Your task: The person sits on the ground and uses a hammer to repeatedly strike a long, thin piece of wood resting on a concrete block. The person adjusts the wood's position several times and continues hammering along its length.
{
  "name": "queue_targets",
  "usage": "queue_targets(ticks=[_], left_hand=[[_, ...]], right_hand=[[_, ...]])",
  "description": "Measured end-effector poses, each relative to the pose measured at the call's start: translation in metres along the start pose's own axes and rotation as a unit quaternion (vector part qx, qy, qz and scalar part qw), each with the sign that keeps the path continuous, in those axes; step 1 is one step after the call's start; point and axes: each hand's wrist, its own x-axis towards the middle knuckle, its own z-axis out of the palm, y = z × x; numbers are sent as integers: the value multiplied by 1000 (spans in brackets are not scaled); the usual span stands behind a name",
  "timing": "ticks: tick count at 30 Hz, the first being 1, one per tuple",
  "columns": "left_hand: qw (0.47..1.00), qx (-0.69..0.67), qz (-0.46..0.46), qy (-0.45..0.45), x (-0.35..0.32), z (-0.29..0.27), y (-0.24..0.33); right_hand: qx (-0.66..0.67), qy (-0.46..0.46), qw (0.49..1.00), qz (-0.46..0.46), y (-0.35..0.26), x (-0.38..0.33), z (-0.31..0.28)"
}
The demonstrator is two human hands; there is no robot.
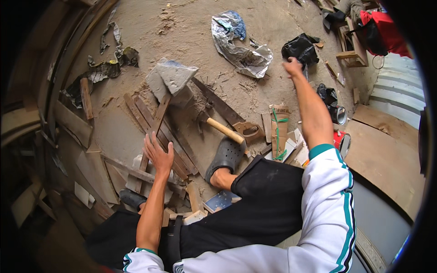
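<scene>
From afar I watch left hand (pixel 158 154), fingers spread, above narrow wooden slat (pixel 161 113) — angular, chalky block (pixel 175 75) beyond. Right hand (pixel 293 69) at near edge of crumpled, glossy black bag (pixel 301 49) on dusty ground (pixel 271 98) — whether fingers pinch it, I cannot tell.

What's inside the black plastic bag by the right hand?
Only the crumpled outside of the black plastic bag shows, with the right hand at its near edge. The plastic covers the inside, so I can't tell whether anything is in there.

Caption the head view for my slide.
Right hand at crumpled black plastic, left hand by wooden strips, handsaw and wooden-handled tool lying between.
</scene>
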Motion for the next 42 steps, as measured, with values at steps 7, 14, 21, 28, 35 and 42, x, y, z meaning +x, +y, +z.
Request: queue_targets(ticks=[7, 14, 21, 28, 35, 42], left_hand=[[1000, 6, 20, 14, 34, 12, 42], [987, -79, 133, 47, 43, 12, 95], [924, -287, 249, 41, 81, 39, 228], [907, -363, 208, -50, 132, 46, 295], [918, -182, 294, -194, 155, 64, 323], [933, 41, 291, -209, 135, 62, 315]], right_hand=[[392, -136, 906, 86, 7, 41, -22], [280, 45, 952, -112, 22, 2, 14], [33, 56, 964, -258, -29, -152, 63], [-87, -241, 913, -317, -37, -270, 22], [-24, 87, 970, -226, -6, -171, -7], [136, -298, 918, -224, 13, -124, 0]])
